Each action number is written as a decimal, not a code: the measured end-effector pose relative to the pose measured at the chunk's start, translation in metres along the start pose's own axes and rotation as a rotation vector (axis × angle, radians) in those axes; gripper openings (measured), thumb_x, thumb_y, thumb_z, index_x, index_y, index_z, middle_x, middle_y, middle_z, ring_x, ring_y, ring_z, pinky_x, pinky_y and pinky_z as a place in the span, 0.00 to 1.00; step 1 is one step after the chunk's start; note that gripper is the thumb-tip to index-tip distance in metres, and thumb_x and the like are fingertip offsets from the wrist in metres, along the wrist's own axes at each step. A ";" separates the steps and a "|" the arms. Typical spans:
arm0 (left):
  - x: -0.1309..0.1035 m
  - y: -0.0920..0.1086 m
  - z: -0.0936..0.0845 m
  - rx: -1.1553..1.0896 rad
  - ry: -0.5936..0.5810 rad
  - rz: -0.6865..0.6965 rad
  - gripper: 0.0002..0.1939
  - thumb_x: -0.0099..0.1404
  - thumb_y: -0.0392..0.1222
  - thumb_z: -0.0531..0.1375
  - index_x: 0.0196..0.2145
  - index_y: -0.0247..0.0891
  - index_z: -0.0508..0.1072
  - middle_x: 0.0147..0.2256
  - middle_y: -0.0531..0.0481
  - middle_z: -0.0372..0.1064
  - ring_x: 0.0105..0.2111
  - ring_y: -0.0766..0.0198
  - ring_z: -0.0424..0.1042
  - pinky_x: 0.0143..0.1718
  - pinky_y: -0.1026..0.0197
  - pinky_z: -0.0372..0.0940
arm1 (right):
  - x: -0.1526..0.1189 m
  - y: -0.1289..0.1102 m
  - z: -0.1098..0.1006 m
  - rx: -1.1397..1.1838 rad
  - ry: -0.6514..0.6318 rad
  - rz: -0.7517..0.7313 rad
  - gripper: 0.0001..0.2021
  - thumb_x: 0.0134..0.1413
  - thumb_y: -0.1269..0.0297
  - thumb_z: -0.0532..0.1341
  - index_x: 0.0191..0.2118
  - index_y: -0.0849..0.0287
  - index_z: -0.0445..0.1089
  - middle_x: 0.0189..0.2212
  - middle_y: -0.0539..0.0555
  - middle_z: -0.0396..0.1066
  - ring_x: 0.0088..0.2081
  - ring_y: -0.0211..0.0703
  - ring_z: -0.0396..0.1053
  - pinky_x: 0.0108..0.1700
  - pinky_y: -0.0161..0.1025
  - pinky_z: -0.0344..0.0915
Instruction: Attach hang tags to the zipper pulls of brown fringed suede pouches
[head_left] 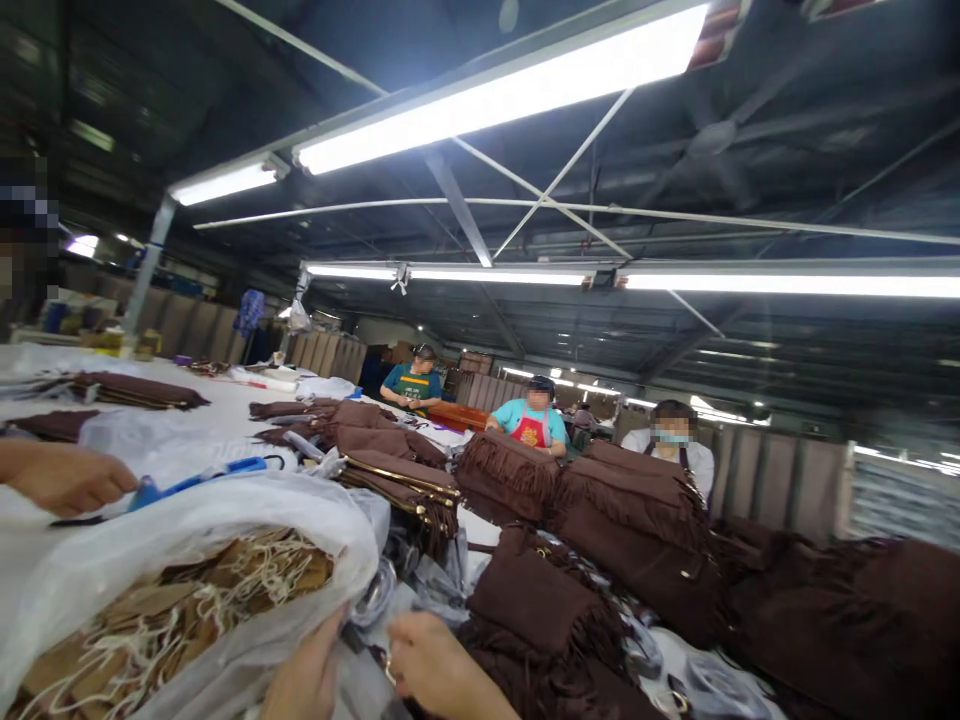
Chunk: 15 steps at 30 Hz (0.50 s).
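You are working at the near edge of the long table [225, 400], the clear bag of paper tags [187, 590] lying just left of your hands. Your left hand [307, 680] and right hand [431, 670] are pinching a small metal piece [390, 672] between them.

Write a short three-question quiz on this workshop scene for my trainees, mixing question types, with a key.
1. True or false: the person's left hand and right hand are both at the bottom edge of the view.
2. What colour are the fringed bags piled on the table?
3. The clear plastic bag holds: A) paper tags with strings B) scissors C) bottles

Key: 1 true; 2 dark brown; 3 A
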<state>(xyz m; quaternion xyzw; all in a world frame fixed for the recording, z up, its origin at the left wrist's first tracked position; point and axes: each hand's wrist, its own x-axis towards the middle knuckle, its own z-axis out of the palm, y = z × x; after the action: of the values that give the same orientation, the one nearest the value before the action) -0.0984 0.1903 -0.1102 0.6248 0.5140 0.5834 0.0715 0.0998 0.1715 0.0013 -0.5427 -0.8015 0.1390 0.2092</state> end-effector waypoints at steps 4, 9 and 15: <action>-0.006 -0.030 0.004 0.188 -0.021 0.195 0.27 0.58 0.32 0.51 0.51 0.43 0.77 0.51 0.50 0.77 0.50 0.57 0.76 0.56 0.58 0.67 | 0.074 -0.026 0.026 0.036 0.056 0.185 0.11 0.63 0.72 0.60 0.50 0.64 0.71 0.52 0.61 0.72 0.55 0.53 0.68 0.56 0.52 0.65; 0.000 0.003 -0.007 0.262 0.013 0.076 0.26 0.65 0.35 0.44 0.52 0.36 0.76 0.47 0.43 0.79 0.49 0.56 0.77 0.56 0.53 0.67 | 0.083 -0.020 0.016 0.071 0.040 0.280 0.08 0.63 0.64 0.63 0.45 0.61 0.72 0.46 0.56 0.73 0.49 0.49 0.71 0.52 0.51 0.68; 0.007 0.037 -0.016 0.207 -0.075 -0.072 0.28 0.61 0.33 0.43 0.52 0.30 0.75 0.50 0.38 0.77 0.52 0.53 0.75 0.57 0.47 0.67 | 0.017 0.026 -0.044 0.158 -0.047 0.279 0.09 0.64 0.62 0.60 0.41 0.63 0.72 0.35 0.52 0.75 0.30 0.40 0.73 0.31 0.39 0.72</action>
<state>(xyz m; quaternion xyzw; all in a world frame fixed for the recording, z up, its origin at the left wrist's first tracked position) -0.0918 0.1700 -0.0748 0.6315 0.5905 0.5004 0.0465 0.1369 0.1971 0.0305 -0.6270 -0.7097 0.2421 0.2112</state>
